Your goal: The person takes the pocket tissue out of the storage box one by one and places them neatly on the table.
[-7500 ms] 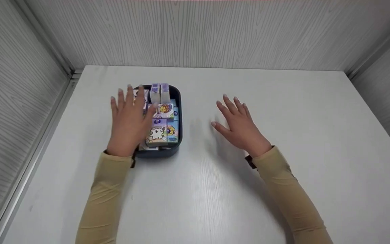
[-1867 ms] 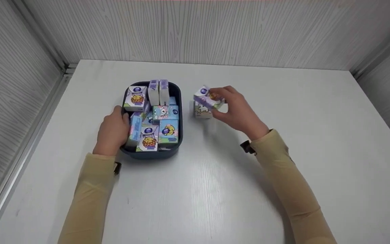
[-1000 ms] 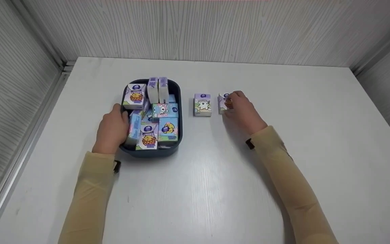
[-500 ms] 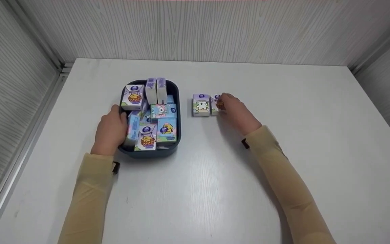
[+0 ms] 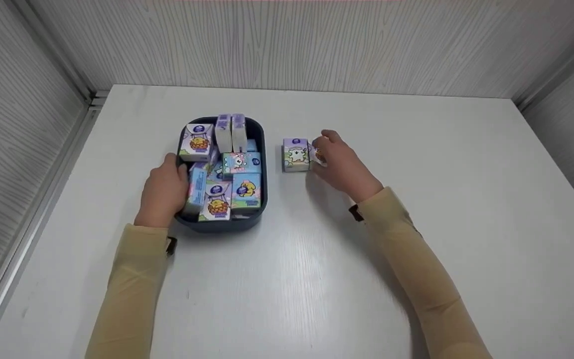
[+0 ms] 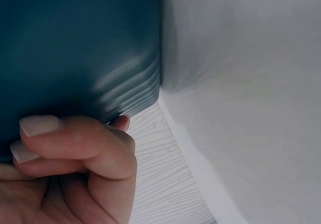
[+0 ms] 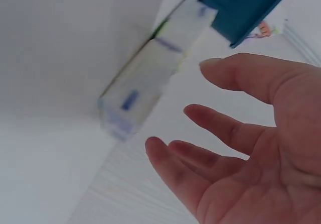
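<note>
A dark blue plastic bin (image 5: 229, 225) full of small printed tissue packs stands left of the middle in the head view. My left hand (image 5: 162, 192) grips its left side, thumb at the rim; curled fingers (image 6: 80, 138) lie against the outer wall in the left wrist view. Right of the bin, a purple-topped tissue pack (image 5: 295, 155) lies beside a second tissue pack (image 5: 314, 152), partly hidden by my right hand (image 5: 344, 167). In the right wrist view that hand's fingers (image 7: 173, 169) are spread and relaxed, with a gap between them and the blurred packs (image 7: 145, 78).
Inside the bin, two tissue packs (image 5: 231, 133) stand on edge at the back, and others lie flat or tilted. The white table (image 5: 287, 289) ends at a wood-grain panel (image 5: 317, 47) behind, with another panel (image 5: 28, 129) at the left.
My left hand came down from over the bin to grip its side. My right hand set the second tissue pack down, slid it left beside the first and let go.
</note>
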